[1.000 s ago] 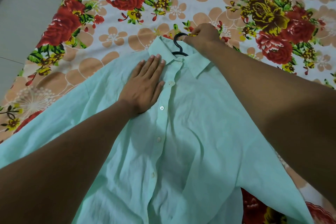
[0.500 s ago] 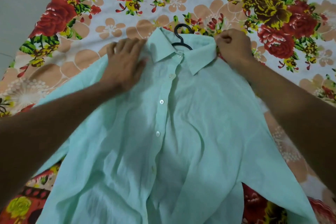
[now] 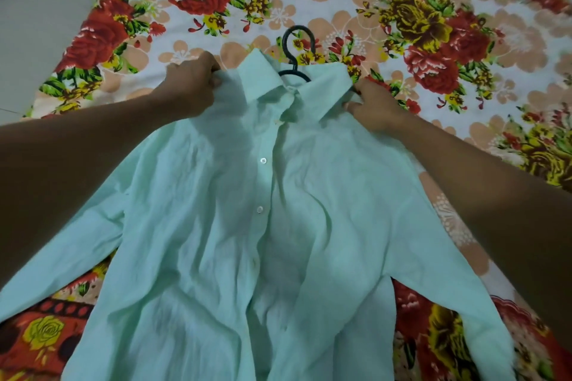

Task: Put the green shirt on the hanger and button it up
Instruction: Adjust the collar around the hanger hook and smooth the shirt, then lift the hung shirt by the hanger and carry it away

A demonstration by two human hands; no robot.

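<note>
A cotton bedsheet printed with red and peach flowers [image 3: 402,25] spreads flat. On it lies the crinkled mint-green button-front shirt [image 3: 247,241], front up, 2 round white buttons showing. The left hand [image 3: 193,83] and right hand [image 3: 371,107] each grip a shoulder. A thin black curved hanger hook [image 3: 294,49] protrudes from the collar.

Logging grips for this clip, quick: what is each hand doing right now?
Left hand: closed, gripping the green shirt at its shoulder.
Right hand: closed, gripping the shirt's other shoulder.
</note>
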